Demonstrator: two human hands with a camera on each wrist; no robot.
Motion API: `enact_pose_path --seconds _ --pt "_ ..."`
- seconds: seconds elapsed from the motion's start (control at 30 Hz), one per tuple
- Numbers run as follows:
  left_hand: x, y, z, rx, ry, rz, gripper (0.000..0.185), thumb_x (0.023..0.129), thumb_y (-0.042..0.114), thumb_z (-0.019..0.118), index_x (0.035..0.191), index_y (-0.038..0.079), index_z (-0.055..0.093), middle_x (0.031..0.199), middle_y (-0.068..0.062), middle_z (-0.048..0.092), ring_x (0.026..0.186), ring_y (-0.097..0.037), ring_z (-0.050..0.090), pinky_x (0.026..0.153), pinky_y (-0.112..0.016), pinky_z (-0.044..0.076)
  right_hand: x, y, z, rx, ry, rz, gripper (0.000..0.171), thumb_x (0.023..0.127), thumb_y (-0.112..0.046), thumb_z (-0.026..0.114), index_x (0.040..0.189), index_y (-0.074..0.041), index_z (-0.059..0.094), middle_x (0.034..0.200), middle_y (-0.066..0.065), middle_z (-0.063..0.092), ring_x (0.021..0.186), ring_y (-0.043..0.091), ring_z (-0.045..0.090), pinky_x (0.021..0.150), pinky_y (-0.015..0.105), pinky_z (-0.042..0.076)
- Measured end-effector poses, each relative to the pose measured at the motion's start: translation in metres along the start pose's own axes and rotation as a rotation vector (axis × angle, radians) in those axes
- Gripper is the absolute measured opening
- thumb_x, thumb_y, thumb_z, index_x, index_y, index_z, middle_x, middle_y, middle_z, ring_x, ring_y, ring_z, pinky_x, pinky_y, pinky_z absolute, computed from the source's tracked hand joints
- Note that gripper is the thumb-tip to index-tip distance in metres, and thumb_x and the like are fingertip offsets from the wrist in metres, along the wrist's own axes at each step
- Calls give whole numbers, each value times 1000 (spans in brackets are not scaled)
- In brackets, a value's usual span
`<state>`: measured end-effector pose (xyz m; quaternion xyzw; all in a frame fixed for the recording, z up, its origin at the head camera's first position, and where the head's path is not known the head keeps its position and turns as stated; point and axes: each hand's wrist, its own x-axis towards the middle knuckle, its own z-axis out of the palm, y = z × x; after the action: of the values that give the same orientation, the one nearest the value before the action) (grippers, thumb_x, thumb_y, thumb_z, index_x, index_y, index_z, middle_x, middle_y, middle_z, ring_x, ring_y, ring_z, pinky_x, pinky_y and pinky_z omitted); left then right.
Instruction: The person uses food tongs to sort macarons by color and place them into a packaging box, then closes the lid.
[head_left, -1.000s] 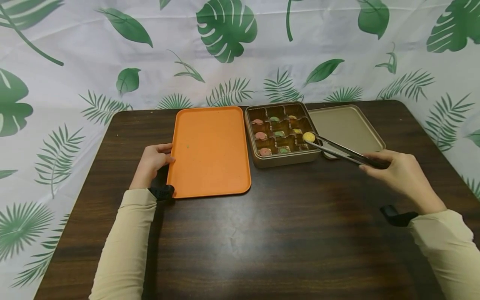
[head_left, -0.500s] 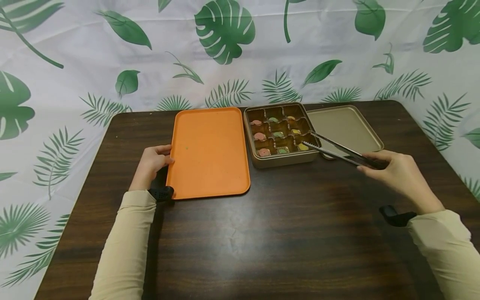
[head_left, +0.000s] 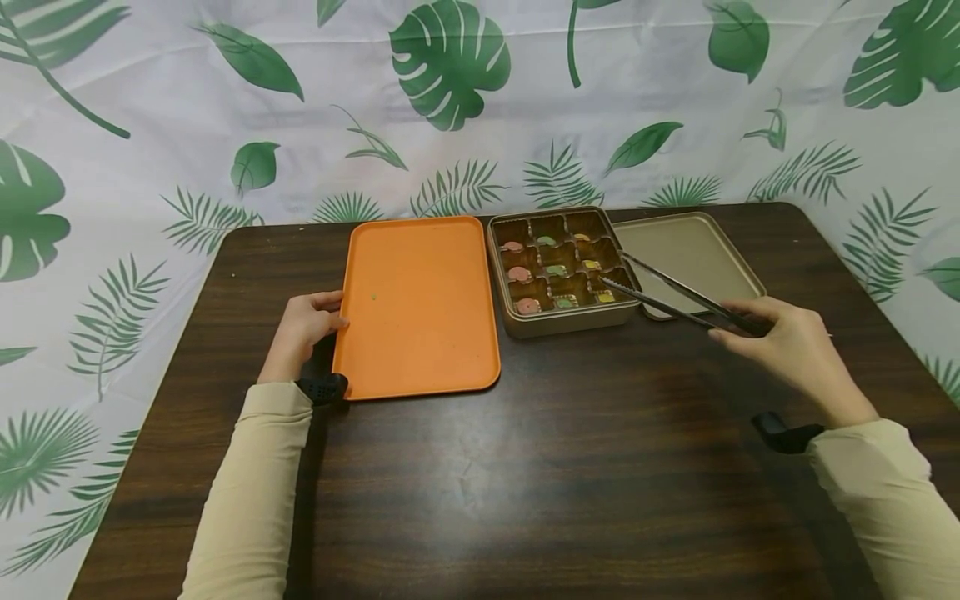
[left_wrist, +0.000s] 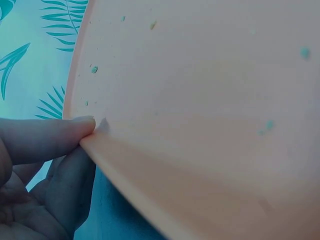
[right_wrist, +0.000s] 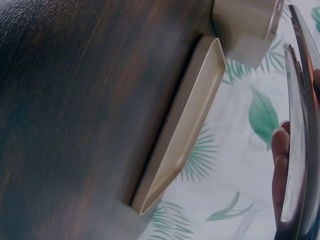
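Note:
My left hand [head_left: 307,327] pinches the left edge of an orange tray [head_left: 420,308], thumb over the rim and fingers beneath it in the left wrist view. Small green crumbs dot the tray. My right hand [head_left: 783,337] grips metal tongs [head_left: 675,287] by their dark handle end; their tips are spread apart, with nothing between them, above the right side of a gold tin [head_left: 573,319]. The tin's brown divided insert holds pink, green and yellow cookies, one row of each colour. A yellow cookie [head_left: 605,297] lies in the front right compartment, just below the tong tips.
The tin's gold lid [head_left: 693,250] lies on the table right of the tin, partly behind the tongs. Tray, tin and lid stand along the back of the dark wooden table [head_left: 525,467]. A leaf-patterned cloth [head_left: 315,100] hangs behind.
The tongs held a yellow cookie over the tin's front right corner; they lowered it into that compartment and spread, letting it go. The left hand stays at the tray.

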<state>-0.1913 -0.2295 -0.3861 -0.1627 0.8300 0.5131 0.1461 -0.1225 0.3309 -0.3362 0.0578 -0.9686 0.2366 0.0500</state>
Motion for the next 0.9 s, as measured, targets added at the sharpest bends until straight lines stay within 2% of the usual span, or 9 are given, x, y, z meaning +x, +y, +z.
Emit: enact_pose_path --seconds 0.07,0.1,0.33,0.5,0.63,0.9 --pt "0 0 0 2 2 3 58 91 -7 51 147 2 35 147 -24 41 129 -34 46 108 -43 42 0 0 0 12 6 -2 47 83 -26 74 123 -2 64 111 27 65 77 -28 37 59 3 36" --pt "1 -1 0 3 2 3 58 91 -7 51 147 2 35 147 -24 41 129 -34 46 108 -43 42 0 0 0 18 5 -1 47 83 -26 74 123 -2 64 110 27 65 77 -30 35 59 2 35" --pt "1 -1 0 -7 -5 0 58 92 -7 50 147 2 34 147 -24 40 130 -34 45 109 -42 42 2 0 -1 46 36 24 47 84 -21 73 124 0 62 106 27 65 72 -28 40 56 1 38" --pt "1 -1 -1 -15 -8 -3 59 92 -8 49 148 2 32 148 -24 38 132 -34 44 109 -42 42 4 5 -3 21 90 61 52 84 -22 72 129 0 58 109 28 64 70 -28 36 56 -1 33" --pt "0 -1 0 -13 -4 0 59 91 -8 49 148 2 33 148 -24 39 131 -34 45 108 -42 42 7 18 -5 5 136 88 54 86 -23 71 132 0 55 114 28 60 71 -31 32 59 -4 28" --pt "-1 0 0 -14 -8 7 59 91 -8 49 147 1 33 148 -25 39 131 -35 44 108 -43 42 14 50 -13 -27 206 174 54 88 -28 67 132 2 55 120 30 56 74 -28 24 59 2 25"
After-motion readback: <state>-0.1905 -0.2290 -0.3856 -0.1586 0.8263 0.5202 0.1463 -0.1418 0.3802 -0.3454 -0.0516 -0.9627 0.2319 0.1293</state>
